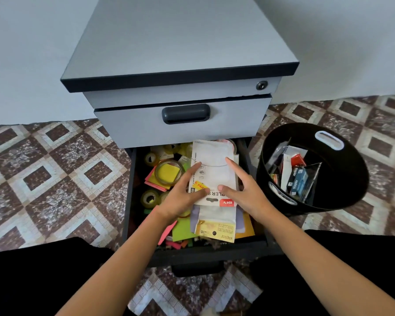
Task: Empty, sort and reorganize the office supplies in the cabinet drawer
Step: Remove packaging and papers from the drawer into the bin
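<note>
Patterned tile floor (43, 179) surrounds a grey cabinet (180, 42) whose lower drawer (198, 254) stands pulled out toward us.

**Hand state.** Both hands are released. The left hand (183, 197) and right hand (240, 188) lie with straight fingers on a white stapler pack (212, 153), one at its 9 o'clock edge and one at its 3 o'clock edge. We see no closed grasp.

**Location of work.** The pack rests on top of the clutter in the right half of the drawer. A second pack (217, 226) lies partly under it at 6 o'clock. Tape rolls (149, 198) and sticky notes (169, 172) sit at 9 o'clock. We judge emptying to be at an early stage, since the drawer is mostly full.

**Procedure.**
1. We slide the thumbs under both long edges before lifting, as the pack looks thin and likely to flex.
2. We raise it level so the pack beneath is not dragged along.
3. We carry it toward the bin (351, 179) at 3 o'clock, which already holds similar packs.

**Clearances.**
- At 12 o'clock the shut upper drawer (237, 117) overhangs the far end of the pack, so we draw toward 6 o'clock first and then lift.
- The right drawer wall stands just beside the right hand, so we clear it before swinging over.
- The bin rim tilts toward us, leaving open room above it.
</note>
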Demonstrator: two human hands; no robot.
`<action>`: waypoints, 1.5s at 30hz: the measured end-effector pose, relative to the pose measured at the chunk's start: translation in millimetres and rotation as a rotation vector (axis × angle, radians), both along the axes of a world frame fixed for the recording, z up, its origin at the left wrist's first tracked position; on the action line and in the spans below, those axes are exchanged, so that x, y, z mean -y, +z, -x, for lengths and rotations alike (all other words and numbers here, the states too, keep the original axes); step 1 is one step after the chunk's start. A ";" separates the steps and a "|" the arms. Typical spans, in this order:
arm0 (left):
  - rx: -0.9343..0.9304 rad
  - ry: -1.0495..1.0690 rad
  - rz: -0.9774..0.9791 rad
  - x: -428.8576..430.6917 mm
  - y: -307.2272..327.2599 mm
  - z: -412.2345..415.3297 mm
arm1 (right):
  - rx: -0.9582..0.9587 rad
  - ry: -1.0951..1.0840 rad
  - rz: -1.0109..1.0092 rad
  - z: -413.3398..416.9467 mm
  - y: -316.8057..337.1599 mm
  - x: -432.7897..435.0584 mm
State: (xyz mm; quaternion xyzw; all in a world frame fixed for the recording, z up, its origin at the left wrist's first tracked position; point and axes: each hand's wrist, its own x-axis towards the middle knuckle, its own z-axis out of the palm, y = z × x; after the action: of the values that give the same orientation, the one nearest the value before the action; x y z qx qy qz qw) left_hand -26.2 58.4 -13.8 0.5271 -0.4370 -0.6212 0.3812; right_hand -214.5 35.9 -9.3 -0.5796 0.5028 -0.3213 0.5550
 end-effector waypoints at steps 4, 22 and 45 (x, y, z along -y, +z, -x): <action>0.022 -0.090 0.004 8.7 4.4 30.3 | -0.045 -0.046 0.001 34.3 13.3 -5.5; 0.245 -0.385 0.116 127.5 3.7 204.7 | -0.230 -0.469 -0.013 178.8 12.2 53.6; 0.493 -0.352 0.218 133.1 15.2 188.6 | -0.472 -0.286 -0.014 173.3 12.1 63.3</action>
State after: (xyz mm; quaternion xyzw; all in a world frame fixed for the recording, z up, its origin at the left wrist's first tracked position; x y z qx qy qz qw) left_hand -214.8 -74.6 1.4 0.5339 -0.6648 -0.4807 0.2047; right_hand -387.8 -27.4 2.9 -0.5575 0.6974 -0.2488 0.3753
